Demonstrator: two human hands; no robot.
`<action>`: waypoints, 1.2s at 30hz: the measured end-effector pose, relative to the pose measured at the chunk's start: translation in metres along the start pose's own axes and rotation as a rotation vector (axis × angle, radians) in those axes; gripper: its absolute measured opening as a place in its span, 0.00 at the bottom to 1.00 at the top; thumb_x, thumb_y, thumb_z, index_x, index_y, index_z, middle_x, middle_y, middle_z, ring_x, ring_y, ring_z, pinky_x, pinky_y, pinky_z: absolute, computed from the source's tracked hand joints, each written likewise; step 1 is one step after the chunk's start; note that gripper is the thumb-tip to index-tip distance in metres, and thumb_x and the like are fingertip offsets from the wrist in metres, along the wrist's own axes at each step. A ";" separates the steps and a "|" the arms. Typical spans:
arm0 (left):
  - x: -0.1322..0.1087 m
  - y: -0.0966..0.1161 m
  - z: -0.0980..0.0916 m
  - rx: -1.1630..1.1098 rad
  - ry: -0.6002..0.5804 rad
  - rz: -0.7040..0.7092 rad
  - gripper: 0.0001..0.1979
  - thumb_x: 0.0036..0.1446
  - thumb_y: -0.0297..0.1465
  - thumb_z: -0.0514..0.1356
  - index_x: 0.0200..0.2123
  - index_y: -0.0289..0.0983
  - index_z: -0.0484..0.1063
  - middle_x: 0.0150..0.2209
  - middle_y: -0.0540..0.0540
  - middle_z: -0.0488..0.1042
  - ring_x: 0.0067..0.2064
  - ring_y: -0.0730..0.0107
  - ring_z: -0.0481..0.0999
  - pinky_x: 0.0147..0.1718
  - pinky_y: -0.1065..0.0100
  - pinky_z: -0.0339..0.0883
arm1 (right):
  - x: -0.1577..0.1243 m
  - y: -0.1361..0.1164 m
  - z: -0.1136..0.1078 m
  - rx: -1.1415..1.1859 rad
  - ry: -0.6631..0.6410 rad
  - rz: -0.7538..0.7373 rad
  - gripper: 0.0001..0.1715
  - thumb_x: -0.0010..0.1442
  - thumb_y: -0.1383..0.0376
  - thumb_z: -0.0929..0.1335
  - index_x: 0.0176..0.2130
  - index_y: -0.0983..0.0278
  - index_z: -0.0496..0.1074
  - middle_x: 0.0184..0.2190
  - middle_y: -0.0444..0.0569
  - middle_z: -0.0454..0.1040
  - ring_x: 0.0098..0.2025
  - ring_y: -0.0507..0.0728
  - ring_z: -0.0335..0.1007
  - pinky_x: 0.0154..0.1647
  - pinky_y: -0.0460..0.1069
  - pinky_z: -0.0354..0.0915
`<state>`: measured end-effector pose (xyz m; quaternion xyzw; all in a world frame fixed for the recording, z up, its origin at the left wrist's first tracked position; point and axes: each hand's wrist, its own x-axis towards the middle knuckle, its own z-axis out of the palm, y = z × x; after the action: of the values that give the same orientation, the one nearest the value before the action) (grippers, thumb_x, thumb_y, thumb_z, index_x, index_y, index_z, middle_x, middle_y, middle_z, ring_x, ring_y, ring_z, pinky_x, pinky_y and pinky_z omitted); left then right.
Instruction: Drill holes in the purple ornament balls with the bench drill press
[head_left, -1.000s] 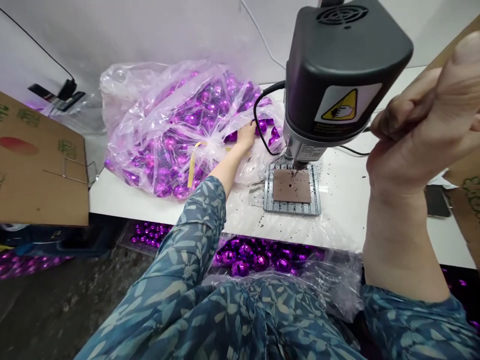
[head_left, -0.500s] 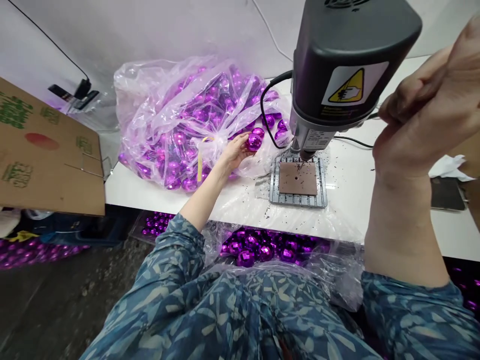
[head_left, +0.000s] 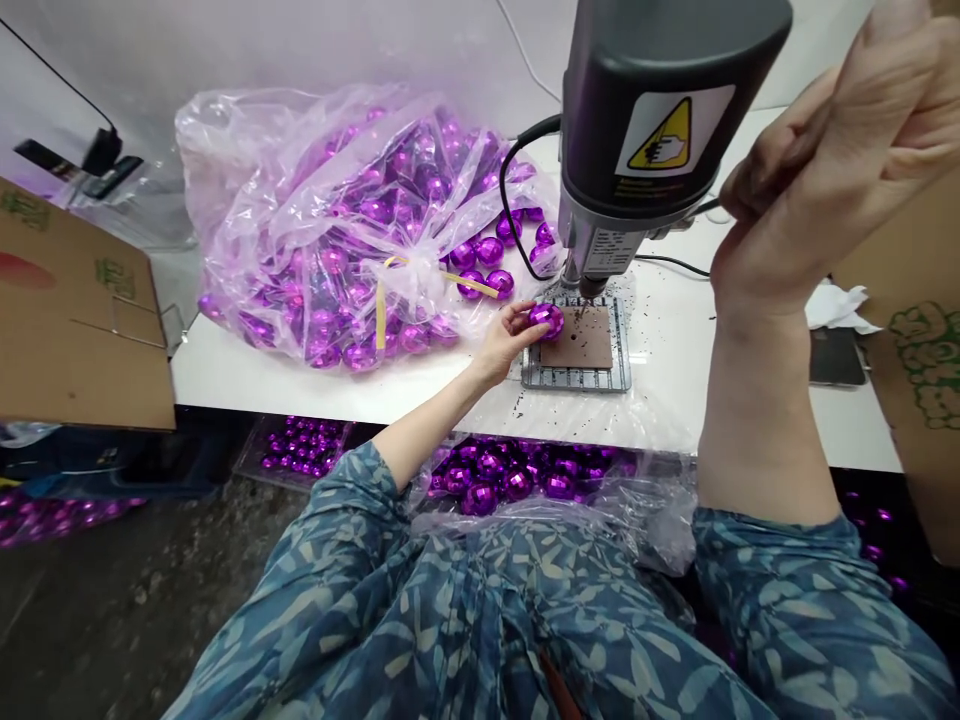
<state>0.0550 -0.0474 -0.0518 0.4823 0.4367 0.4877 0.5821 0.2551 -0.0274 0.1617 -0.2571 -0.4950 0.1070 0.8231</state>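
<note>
A shiny purple faceted ball (head_left: 546, 320) is pinched in the fingers of my left hand (head_left: 506, 348). It is over the left edge of a brown square plate (head_left: 589, 345), which has a small dark hole and lies on a slotted metal base (head_left: 621, 375). Above the plate hangs the dark head of a drill press (head_left: 667, 90) with a hand-warning label. My right hand (head_left: 847, 165) is raised at the right of the drill press, its fingers curled; whatever they grip is hidden. Dark shavings are scattered around the base.
A clear plastic bag (head_left: 300, 230) full of purple balls lies at the left, with loose balls (head_left: 490, 252) by its mouth. More balls (head_left: 517, 482) lie in plastic below the table edge. Cardboard boxes (head_left: 82, 330) flank the table. A dark phone-like slab (head_left: 836, 357) lies right.
My left hand has carried the purple ball rightwards from beside the bag to the plate. My right hand stays raised and curled. The view has shifted somewhat.
</note>
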 end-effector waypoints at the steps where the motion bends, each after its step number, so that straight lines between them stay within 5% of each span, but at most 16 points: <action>1: 0.002 -0.004 0.004 0.011 -0.007 0.027 0.29 0.55 0.38 0.78 0.56 0.39 0.73 0.57 0.38 0.84 0.60 0.56 0.84 0.65 0.48 0.75 | 0.000 0.000 0.000 0.000 -0.001 0.000 0.39 0.52 0.37 0.66 0.25 0.63 0.43 0.14 0.35 0.47 0.14 0.40 0.44 0.19 0.45 0.43; 9: 0.014 -0.016 0.018 0.241 -0.067 0.150 0.31 0.55 0.37 0.78 0.59 0.39 0.73 0.60 0.37 0.81 0.63 0.52 0.81 0.62 0.51 0.75 | 0.001 0.000 0.000 0.006 -0.014 0.000 0.41 0.51 0.37 0.66 0.25 0.63 0.40 0.15 0.36 0.45 0.14 0.38 0.45 0.18 0.43 0.41; 19: 0.013 -0.019 0.033 0.527 0.023 0.297 0.30 0.50 0.37 0.81 0.55 0.41 0.77 0.56 0.39 0.77 0.65 0.45 0.71 0.65 0.44 0.69 | 0.001 0.001 -0.011 0.030 -0.068 0.033 0.36 0.54 0.39 0.68 0.26 0.62 0.48 0.16 0.36 0.50 0.15 0.39 0.50 0.18 0.43 0.45; 26: 0.018 -0.034 0.039 0.396 -0.087 0.385 0.29 0.58 0.36 0.77 0.59 0.41 0.71 0.57 0.41 0.75 0.61 0.53 0.77 0.65 0.46 0.74 | -0.007 -0.006 -0.007 0.052 -0.047 0.041 0.37 0.53 0.40 0.68 0.25 0.63 0.47 0.15 0.35 0.48 0.15 0.39 0.46 0.20 0.43 0.44; 36: 0.016 -0.044 0.033 0.299 -0.214 0.474 0.31 0.63 0.45 0.73 0.62 0.44 0.66 0.62 0.37 0.75 0.64 0.49 0.79 0.66 0.41 0.75 | -0.012 -0.013 -0.009 -0.038 -0.018 0.019 0.38 0.54 0.42 0.68 0.21 0.67 0.46 0.13 0.37 0.49 0.16 0.37 0.49 0.23 0.41 0.42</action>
<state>0.0962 -0.0389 -0.0909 0.6998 0.3152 0.4868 0.4171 0.2556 -0.0468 0.1562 -0.2764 -0.5017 0.1077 0.8126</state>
